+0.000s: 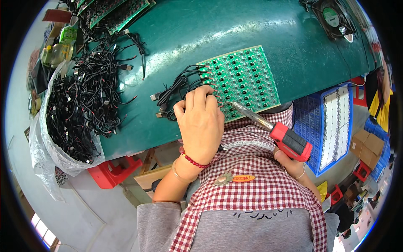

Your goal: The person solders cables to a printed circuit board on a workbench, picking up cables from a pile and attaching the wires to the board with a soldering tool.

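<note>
A green circuit board (247,77) with rows of small parts lies tilted on the green table. Several black USB cables (181,85) fan out from its left edge, their red wire ends on the board. My left hand (200,119) is closed over the lower left edge, fingertips pinched at the board. A black cable plug (222,148) pokes out beside its wrist; the wire ends under the fingers are hidden. My right hand (289,161) grips a red and black soldering iron (290,140) from below. The iron's metal tip points at the board, close to my left fingertips.
A large heap of black USB cables (86,98) spills from a clear plastic bag (38,147) at the left. More circuit boards (128,17) are stacked at the far left. A fan (331,19) stands far right. Blue crates (321,138) sit beside the table, right of my lap.
</note>
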